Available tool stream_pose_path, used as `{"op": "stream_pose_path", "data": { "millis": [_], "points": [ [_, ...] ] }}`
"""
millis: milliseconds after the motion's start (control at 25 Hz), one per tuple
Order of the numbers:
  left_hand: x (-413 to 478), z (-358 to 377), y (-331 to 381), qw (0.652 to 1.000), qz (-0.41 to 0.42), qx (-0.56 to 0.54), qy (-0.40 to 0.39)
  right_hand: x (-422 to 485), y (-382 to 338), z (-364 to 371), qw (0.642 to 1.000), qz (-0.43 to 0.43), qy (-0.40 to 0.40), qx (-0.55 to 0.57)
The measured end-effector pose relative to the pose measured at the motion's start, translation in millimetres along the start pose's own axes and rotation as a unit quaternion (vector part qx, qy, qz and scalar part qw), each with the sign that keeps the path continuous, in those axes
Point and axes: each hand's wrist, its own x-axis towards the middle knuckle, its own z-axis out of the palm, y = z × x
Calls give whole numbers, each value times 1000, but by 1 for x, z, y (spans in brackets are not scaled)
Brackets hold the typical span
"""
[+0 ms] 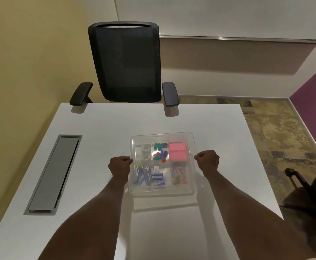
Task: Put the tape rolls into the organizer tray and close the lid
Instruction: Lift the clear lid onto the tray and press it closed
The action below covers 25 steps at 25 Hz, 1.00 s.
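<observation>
1. The grey cable hatch (53, 174) lies flush in the desk (100, 128) well to the left, apart from everything else; it poses a risk only if something skids that far.
2. The left hand (120, 164) is curled, its fingertips pinching the left rim of the clear lid (162, 135). It seems to be lowering the lid onto the tray; if this side drops first, the lid may seat crooked and fail to snap.
3. The tray (161, 192) sits mid-desk between both hands. A clear tape roll (146, 151) appears to lie in the upper left compartment, though blur makes this uncertain. Coloured clips (160, 152), a pink note pad (177, 152) and paper clips (178, 173) fill other compartments; anything standing proud could hold the lid up.
4. The right hand (208, 160) is likewise curled, pinching the right rim. Uneven pressure between the hands could slide the light tray on the smooth desk.
</observation>
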Motion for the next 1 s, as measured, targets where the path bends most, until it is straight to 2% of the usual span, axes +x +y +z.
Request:
{"op": "stream_pose_path", "data": {
  "millis": [480,1000],
  "points": [
    [28,35,-15,992,-4,114,46,25,-2,45,998,56,7,-32],
    [30,44,-23,994,7,77,75,10,2,57,996,80,43,18]
  ]
}}
